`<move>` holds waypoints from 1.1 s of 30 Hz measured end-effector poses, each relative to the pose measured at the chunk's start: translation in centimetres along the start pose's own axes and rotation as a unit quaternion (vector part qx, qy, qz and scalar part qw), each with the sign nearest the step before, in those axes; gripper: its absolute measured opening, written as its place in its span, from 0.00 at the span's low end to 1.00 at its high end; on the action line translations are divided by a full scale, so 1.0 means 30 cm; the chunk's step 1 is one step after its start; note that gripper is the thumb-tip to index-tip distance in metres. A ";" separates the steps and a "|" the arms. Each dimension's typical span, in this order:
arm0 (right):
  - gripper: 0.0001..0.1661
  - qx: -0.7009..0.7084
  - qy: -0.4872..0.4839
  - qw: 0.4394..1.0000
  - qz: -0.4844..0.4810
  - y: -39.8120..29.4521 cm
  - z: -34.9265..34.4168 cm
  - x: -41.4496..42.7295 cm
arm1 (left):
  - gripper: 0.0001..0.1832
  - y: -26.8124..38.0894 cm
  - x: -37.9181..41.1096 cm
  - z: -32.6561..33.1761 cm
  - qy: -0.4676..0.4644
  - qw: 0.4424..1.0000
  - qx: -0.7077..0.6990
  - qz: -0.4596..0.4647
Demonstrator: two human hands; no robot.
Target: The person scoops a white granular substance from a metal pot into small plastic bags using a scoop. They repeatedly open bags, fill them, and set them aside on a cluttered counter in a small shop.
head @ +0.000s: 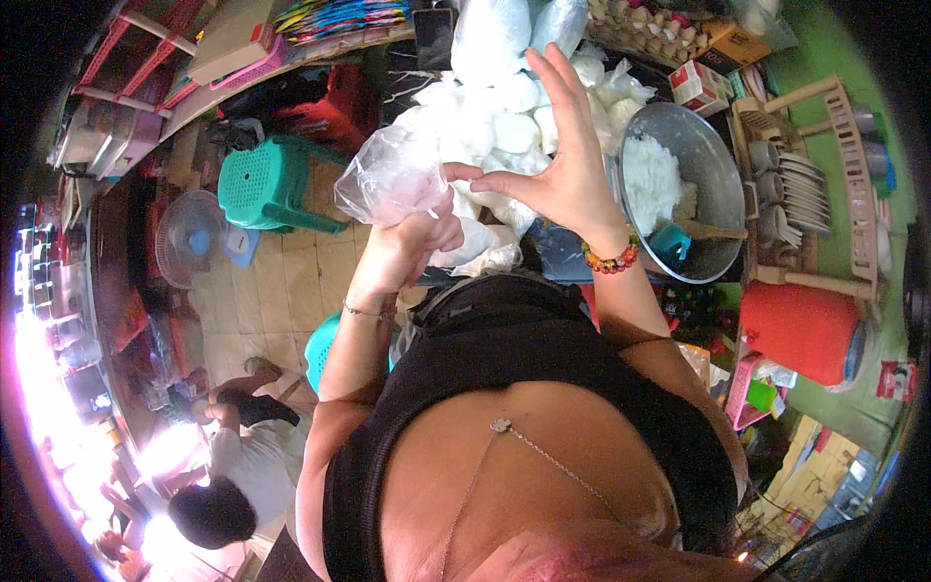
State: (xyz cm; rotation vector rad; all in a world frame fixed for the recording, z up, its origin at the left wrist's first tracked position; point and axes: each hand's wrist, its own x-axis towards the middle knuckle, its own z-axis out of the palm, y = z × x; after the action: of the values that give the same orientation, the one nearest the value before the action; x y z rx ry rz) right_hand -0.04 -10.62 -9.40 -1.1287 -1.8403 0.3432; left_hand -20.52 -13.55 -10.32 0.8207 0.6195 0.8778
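Observation:
My left hand (422,236) holds a clear thin plastic bag (389,178), which is spread around its fingers. To the right of it my right hand (571,160) is raised with its fingers spread; its thumb tip meets or nearly meets the left index fingertip. Whether the right hand pinches any film cannot be told. Beneath both hands lies a heap of filled white plastic bags (516,132). A large metal basin (731,189) at the right contains a white crumbly or grated food (651,182), a teal scoop (670,244) and a wooden-handled utensil (716,231).
Beyond the basin stand a dish rack (858,196) with stacked plates and a red container (800,331). Egg trays (644,33) are at the top. Green plastic stools (254,178) and a fan (190,240) occupy the left. Another person (254,451) is at lower left.

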 end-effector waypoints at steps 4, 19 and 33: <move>0.60 0.000 0.018 1.000 0.015 -0.014 -0.032 -0.022 | 0.20 -0.014 0.028 0.007 -0.022 0.999 0.006 -0.024; 0.18 -0.148 0.057 0.987 -0.013 0.021 -0.213 -0.210 | 0.20 -0.101 0.184 0.131 -0.100 0.975 -0.124 -0.157; 0.25 -0.326 -0.036 0.894 0.305 0.170 -0.395 -0.520 | 0.27 -0.170 0.199 0.188 -0.087 0.989 -0.056 -0.110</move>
State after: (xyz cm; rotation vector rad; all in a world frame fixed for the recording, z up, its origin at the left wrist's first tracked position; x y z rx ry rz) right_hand 14.91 -23.09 -14.98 -2.1973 -1.6586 0.1042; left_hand -11.10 -12.43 -12.27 0.7040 0.4930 0.6259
